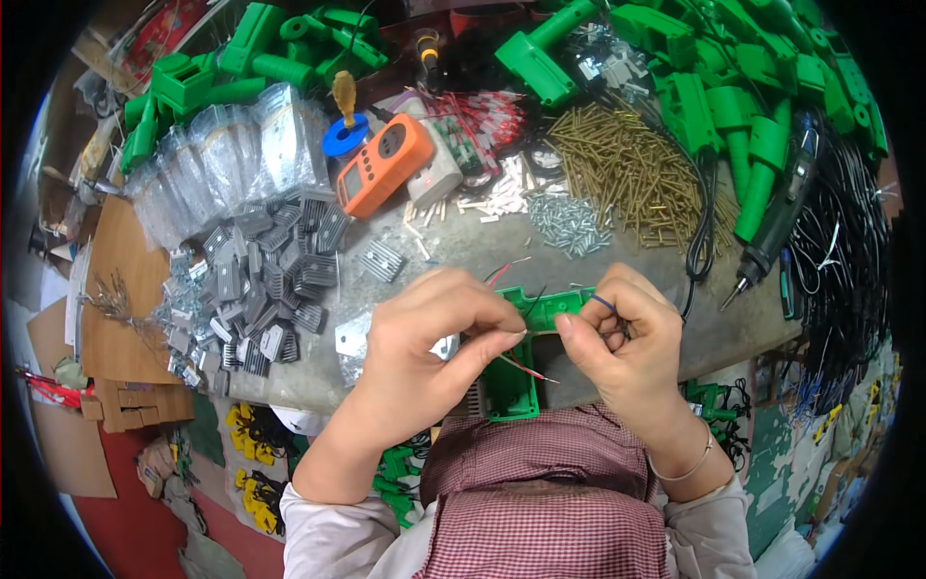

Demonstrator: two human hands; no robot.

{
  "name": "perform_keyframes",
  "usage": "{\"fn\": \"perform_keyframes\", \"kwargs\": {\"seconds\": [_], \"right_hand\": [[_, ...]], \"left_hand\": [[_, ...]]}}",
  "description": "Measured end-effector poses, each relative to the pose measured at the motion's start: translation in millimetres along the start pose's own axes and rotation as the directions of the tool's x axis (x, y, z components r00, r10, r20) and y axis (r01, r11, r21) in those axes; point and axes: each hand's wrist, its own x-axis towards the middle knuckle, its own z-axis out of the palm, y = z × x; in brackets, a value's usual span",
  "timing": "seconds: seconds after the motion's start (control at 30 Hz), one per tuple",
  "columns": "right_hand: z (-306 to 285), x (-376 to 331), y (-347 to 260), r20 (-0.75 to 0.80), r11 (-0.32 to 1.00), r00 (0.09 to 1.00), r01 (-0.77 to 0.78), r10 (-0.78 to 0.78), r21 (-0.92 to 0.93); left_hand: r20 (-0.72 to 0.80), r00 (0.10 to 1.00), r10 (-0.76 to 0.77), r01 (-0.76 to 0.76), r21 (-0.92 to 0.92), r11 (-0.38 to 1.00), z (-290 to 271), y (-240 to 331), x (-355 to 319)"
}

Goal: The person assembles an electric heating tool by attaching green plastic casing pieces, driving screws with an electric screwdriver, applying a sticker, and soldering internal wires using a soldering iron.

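A green plastic tool housing (511,391) lies near the table's front edge, between my hands and close to my lap. My left hand (424,333) is closed in a pinch over its left side. Thin red and white wires (521,366) with bare ends stick out from those fingers. On the housing's right side, my right hand (627,338) is closed, with its thumb against the green plastic. A thin dark wire (604,304) loops out of the right fingers. The fingertips partly hide where both sets of wires run.
Grey finned metal parts (275,270) are heaped at left beside plastic bags (231,145). An orange meter (386,164), small screws (571,224) and long brass-coloured screws (627,179) lie beyond my hands. A power screwdriver (772,232) and black cables (839,261) are at right; green housings (690,111) stand behind.
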Motion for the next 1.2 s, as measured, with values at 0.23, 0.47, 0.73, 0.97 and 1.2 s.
{"fn": "perform_keyframes", "kwargs": {"seconds": [0.23,0.47,0.73,0.97,1.2], "right_hand": [[3.3,-0.9,4.8,0.02,0.989,0.999,-0.036,0.034,0.144],[2.1,-2.7,8.8,0.033,0.972,0.999,0.026,-0.035,0.233],[4.4,-5.1,1.4,-0.072,0.989,0.995,0.077,-0.068,0.128],[-3.2,-11.6,3.9,0.1,0.901,0.987,-0.159,0.13,0.403],[-20.8,-11.4,1.8,0.237,0.964,0.944,0.256,-0.232,-0.075]], "left_hand": [[-0.108,0.992,-0.07,0.041,-0.244,0.969,13.9,-7.6,-8.3],[-0.16,0.981,-0.112,0.046,-0.367,0.929,21.9,-11.3,-15.3],[-0.199,0.97,-0.14,0.037,-0.447,0.894,32.1,-7.7,-18.0],[-0.219,0.976,0.017,-0.056,-0.172,0.984,24.0,-6.6,-14.6],[-0.063,0.99,-0.123,0.116,-0.102,0.988,31.6,10.5,-10.8]]}}
